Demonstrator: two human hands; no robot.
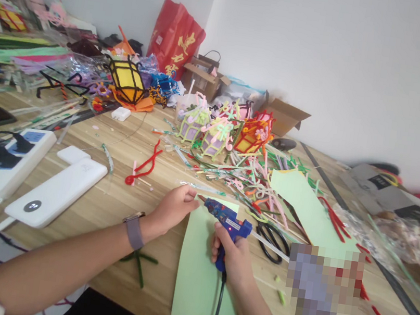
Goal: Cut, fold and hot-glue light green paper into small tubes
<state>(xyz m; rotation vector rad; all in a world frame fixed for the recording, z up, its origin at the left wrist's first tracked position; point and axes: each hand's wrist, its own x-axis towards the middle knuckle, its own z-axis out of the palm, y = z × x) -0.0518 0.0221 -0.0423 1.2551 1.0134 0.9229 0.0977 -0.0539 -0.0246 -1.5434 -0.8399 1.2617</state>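
While the right hand (234, 260) grips it: 1 blue glue gun (230, 223).
Long axis toward left hand (173, 210), nozzle (202, 198) just beside its fingertips (194, 205); their hold I cannot tell.

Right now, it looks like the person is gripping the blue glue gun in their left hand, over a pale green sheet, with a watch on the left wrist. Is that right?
Not quite: the head view shows the blue glue gun in the right hand. The pale green sheet and the watch are as you said.
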